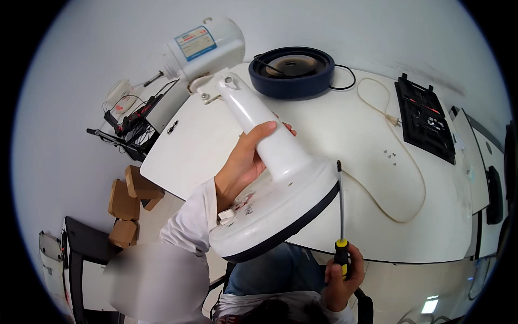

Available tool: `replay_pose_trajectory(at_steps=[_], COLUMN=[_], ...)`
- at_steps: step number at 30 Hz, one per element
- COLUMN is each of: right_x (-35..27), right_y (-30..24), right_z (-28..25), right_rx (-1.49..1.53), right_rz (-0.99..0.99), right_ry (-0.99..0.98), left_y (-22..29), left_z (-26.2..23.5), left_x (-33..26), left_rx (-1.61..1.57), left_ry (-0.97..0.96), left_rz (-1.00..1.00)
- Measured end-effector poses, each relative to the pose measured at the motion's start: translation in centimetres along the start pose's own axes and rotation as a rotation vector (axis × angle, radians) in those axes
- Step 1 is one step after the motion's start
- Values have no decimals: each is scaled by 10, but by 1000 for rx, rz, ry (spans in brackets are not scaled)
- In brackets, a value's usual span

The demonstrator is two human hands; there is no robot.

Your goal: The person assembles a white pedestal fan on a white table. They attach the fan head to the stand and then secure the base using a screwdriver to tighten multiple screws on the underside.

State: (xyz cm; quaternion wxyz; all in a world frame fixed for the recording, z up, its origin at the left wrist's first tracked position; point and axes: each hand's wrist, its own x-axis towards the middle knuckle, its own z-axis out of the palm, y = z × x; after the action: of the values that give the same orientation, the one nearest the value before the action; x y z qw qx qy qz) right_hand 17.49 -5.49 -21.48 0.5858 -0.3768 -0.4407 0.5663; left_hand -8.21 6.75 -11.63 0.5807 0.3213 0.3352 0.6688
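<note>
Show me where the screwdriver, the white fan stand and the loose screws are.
screwdriver [341, 251], head view, on its yellow-and-black handle.
white fan stand [275, 146], head view, on its neck.
loose screws [390, 155], head view, on the small cluster.

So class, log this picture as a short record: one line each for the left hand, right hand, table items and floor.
Left hand: left hand grips the neck of the white fan stand, tilted, its base toward the person.
Right hand: right hand holds a screwdriver, tip up beside the base rim.
Table: white table bears a blue round part, a cream cord, a black panel and small screws.
Motor: white motor housing at the stand's far end.
Floor: cardboard boxes on the left.
</note>
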Motion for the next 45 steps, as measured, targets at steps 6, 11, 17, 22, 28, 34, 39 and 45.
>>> replay_pose_trajectory(at_steps=[6, 11, 17, 22, 28, 34, 39, 45], right_x=[1, 3, 7, 10, 12, 16, 16, 16], right_y=[-5, -7, -17, -12, -7, -9, 0, 2], right_z=[7, 12, 19, 14, 16, 21, 17, 20], right_rx=[-26, -43, -65, -96, -128, -160, -186, -198], right_rz=[-10, -32, -57, -48, -37, -58, -66, -94], right_ry=[4, 1, -36, -81, -63, -70, -129, -115], left_y=[0, 2, -3, -3, -5, -10, -5, 4], left_z=[-13, -16, -22, -26, -32, -46, -70, -96], left_x=[-3, -4, -7, -10, -8, -1, 3, -13], left_rx=[-118, -210, -473, -484, -423, -385, -199, -114], left_ry=[28, -29, 58, 48, 27, -5, 141, 197], left_rz=[-111, -158, -291, -291, -307, -349, -270, -198])
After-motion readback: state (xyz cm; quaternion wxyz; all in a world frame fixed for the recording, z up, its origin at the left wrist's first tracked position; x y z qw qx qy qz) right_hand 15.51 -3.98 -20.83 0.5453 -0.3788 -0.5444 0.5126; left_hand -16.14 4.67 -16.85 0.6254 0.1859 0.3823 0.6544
